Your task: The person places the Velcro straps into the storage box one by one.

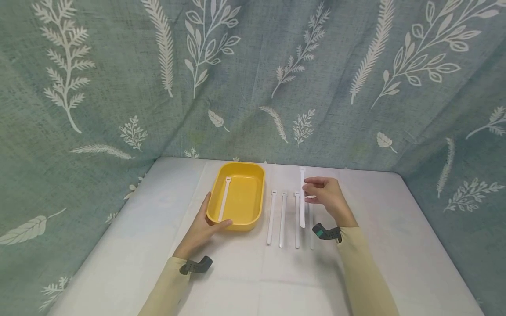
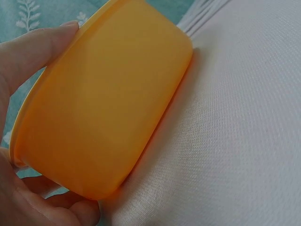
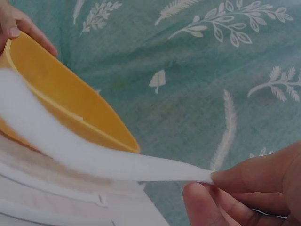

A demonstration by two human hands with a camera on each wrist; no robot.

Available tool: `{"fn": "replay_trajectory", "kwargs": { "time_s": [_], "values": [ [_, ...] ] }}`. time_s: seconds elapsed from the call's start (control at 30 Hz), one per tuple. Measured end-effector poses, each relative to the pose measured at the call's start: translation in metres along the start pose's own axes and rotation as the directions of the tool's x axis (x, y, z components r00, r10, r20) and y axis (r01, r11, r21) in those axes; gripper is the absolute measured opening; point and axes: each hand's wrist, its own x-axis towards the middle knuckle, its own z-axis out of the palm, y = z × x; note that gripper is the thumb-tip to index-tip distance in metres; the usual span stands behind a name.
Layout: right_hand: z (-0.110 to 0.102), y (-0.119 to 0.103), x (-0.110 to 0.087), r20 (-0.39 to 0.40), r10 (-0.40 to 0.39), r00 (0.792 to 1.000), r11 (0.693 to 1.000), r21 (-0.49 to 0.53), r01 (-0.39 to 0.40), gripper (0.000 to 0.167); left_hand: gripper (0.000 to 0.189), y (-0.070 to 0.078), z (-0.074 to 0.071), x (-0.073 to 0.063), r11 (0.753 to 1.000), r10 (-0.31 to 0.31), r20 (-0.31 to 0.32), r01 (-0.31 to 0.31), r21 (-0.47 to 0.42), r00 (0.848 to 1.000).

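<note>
Though slim, six straps [image 1: 302, 206], one tray [image 1: 247, 197]

We see a grey-green, linen-textured fabric curtain [image 1: 245, 118] spanning the upper half of the frame and running down both sides. White botanical prints cover it: a tall, feathery white fern sprig [image 1: 69, 61] at upper left, a branching white outlined-leaf spray [image 1: 439, 48] at upper right, and a broad white single leaf [image 1: 29, 228] at lower left. Soft folds ripple through the material. Below, we find a flat table covered in white woven cloth [image 1: 407, 250], its far corners rounded and faint creases crossing the lower centre. The light looks soft, leaving the cloth pale and the curtain's side areas somewhat darker.
</note>
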Motion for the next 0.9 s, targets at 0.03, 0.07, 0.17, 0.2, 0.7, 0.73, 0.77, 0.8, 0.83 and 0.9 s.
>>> {"fn": "replay_trajectory", "kwargs": {
  "time_s": [0.03, 0.07, 0.17, 0.2, 0.7, 0.73, 0.77, 0.8, 0.83, 0.9],
  "values": [
    [0.002, -0.002, 0.001, 0.002, -0.002, 1.0, 1.0, 0.002, 0.002, 0.04, 0.124, 0.0, 0.0, 0.0, 1.0, 0.0, 0.0, 0.0, 0.0, 1.0],
    [0.003, -0.003, 0.001, 0.003, -0.004, 1.0, 1.0, 0.008, 0.004, 0.039, 0.124, 0.0, 0.0, -0.001, 1.0, 0.0, 0.001, 0.0, 0.0, 1.0],
    [0.007, -0.007, 0.003, 0.011, -0.009, 1.0, 1.0, 0.015, 0.009, 0.039, 0.123, 0.001, 0.0, -0.001, 1.0, 0.002, 0.001, -0.002, -0.005, 1.0],
    [0.008, -0.009, 0.003, 0.012, -0.011, 1.0, 1.0, 0.019, 0.011, 0.039, 0.123, 0.001, 0.0, -0.001, 1.0, 0.003, 0.001, -0.003, -0.006, 1.0],
    [0.037, -0.029, 0.017, 0.051, -0.008, 0.999, 0.997, 0.079, 0.004, 0.038, 0.123, 0.001, -0.001, 0.0, 1.0, -0.005, 0.008, 0.005, -0.004, 1.0],
    [0.039, -0.03, 0.018, 0.055, -0.003, 0.998, 0.997, 0.082, -0.001, 0.038, 0.123, 0.001, -0.001, 0.0, 1.0, -0.004, 0.009, 0.004, -0.001, 1.0],
    [0.041, -0.03, 0.02, 0.061, -0.006, 0.998, 0.996, 0.086, 0.001, 0.038, 0.123, 0.001, 0.0, 0.0, 1.0, -0.004, 0.009, 0.004, 0.001, 1.0],
    [0.043, -0.031, 0.021, 0.065, -0.008, 0.998, 0.996, 0.091, 0.002, 0.038, 0.123, 0.001, 0.0, 0.0, 1.0, -0.004, 0.008, 0.004, 0.004, 1.0],
    [0.046, -0.032, 0.023, 0.07, -0.013, 0.997, 0.995, 0.095, 0.007, 0.037, 0.123, 0.001, 0.0, -0.001, 1.0, -0.008, 0.006, 0.008, 0.002, 1.0],
    [0.05, -0.033, 0.025, 0.081, -0.025, 0.996, 0.994, 0.108, 0.016, 0.036, 0.123, 0.001, 0.001, 0.0, 1.0, -0.012, 0.003, 0.012, 0.004, 1.0]
  ]
}}
